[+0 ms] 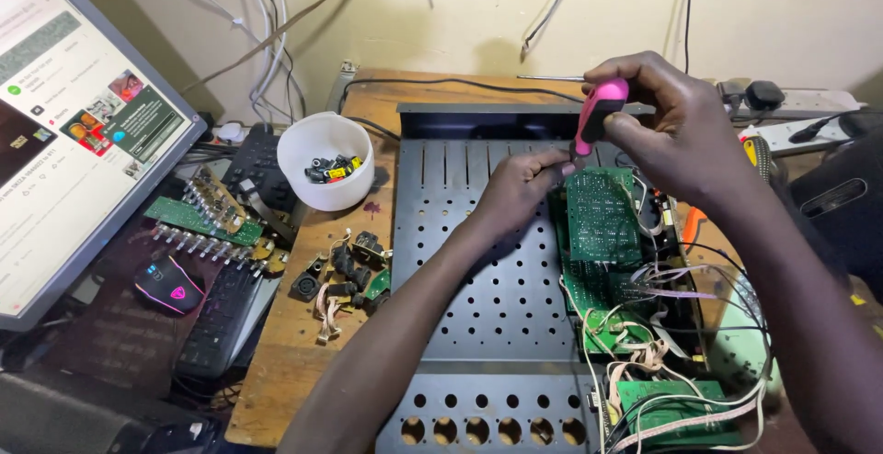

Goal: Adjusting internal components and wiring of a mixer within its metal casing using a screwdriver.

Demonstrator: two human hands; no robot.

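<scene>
The right hand (pixel 685 132) grips a pink-handled screwdriver (pixel 598 115) upright at the top edge of a green circuit board (pixel 600 215) — a screw looks mid-turn. The left hand (pixel 520 187) pinches at the tip; next calls for steady downward pressure on the black metal panel (pixel 478 307).

An electronics repair workshop: circuit boards (pixel 602 215), loose parts (pixel 345 279) and cables crowd the wooden bench (pixel 285 362).

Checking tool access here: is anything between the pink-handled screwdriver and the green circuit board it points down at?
Nothing separate shows. The right hand grips the pink-handled screwdriver above the green circuit board; the left hand has its fingertips at the tip, hiding the contact point.
</scene>
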